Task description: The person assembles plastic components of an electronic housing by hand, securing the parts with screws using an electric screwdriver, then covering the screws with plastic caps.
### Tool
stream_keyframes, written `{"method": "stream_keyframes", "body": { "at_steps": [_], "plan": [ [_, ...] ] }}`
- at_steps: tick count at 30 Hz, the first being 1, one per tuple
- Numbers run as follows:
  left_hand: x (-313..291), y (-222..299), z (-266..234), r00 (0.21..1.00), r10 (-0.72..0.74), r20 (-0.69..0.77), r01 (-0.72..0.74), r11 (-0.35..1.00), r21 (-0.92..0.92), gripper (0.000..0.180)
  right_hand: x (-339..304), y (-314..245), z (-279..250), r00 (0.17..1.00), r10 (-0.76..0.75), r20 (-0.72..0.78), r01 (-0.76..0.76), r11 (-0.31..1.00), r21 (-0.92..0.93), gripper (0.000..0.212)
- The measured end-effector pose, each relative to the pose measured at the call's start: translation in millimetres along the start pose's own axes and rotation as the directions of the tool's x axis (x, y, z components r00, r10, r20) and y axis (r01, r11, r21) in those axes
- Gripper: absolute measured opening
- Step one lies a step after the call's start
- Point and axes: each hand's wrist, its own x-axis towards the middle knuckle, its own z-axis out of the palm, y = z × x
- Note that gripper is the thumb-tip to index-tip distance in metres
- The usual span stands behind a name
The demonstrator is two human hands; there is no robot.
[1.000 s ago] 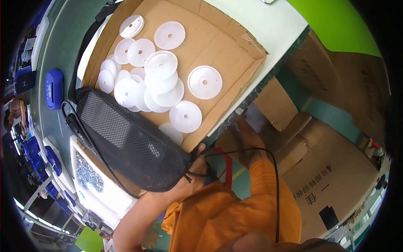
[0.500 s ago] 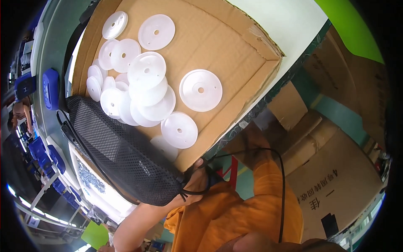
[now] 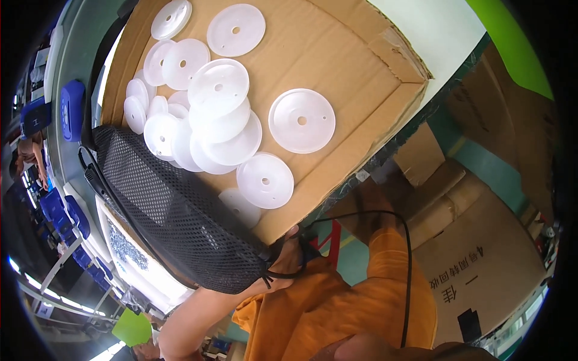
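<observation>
Found tray shifted rightward in view; unable to judge grip of left hand beside bag or right hand; avoid scuffing discs.

Discs: whitish translucent plastic by the look, smooth, satin to semi-gloss, w/ bright glare on the piled ones. Tray: brown cardb'd, matt, faintly ribbed & creased; rim edge rough, w/ scuffed paper at one corner. Mesh bag: black open-weave synth. cloth, matt, grainy. Cord: black, thin, smooth, prob. plastic-coated. Shirt: orange cloth, matt, soft wrinkles. Carton: brown cardb'd, matt, mostly smooth, printed. Worktop: white, smooth, low sheen. Blue case: hard plastic look, smooth, slight gloss. Small bits: silvery, glittery, poss. metal; too small to tell.
</observation>
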Motion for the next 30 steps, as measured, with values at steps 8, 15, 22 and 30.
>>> {"method": "stream_keyframes", "body": {
  "at_steps": [8, 15, 22, 30],
  "plan": [
    [-2.1, -30.2, 0.2, 0.950, 0.295, -0.103, -0.252, 0.918, 0.307, 0.032, 5.1, 33.1, 38.2, 0.981, 0.112, -0.157, -0.132, 0.983, -0.128, 0.070],
    [10.2, -30.3, 3.9, 0.962, 0.262, -0.078, -0.234, 0.936, 0.263, 0.025, 10.0, 53.8, 63.4, 0.979, 0.032, 0.202, -0.050, 0.995, 0.083, 0.054],
    [15.9, -23.9, -1.6, 0.980, 0.198, 0.003, -0.194, 0.958, 0.211, 0.018, 7.0, 27.1, 64.0, 0.989, 0.140, -0.044, -0.111, 0.909, 0.402, 0.063],
    [18.9, -20.3, -11.6, 0.991, 0.130, -0.013, -0.125, 0.975, 0.186, 0.011, 11.9, 71.1, 21.5, 0.985, -0.133, 0.105, 0.078, 0.906, 0.417, 0.076]
  ]
}}
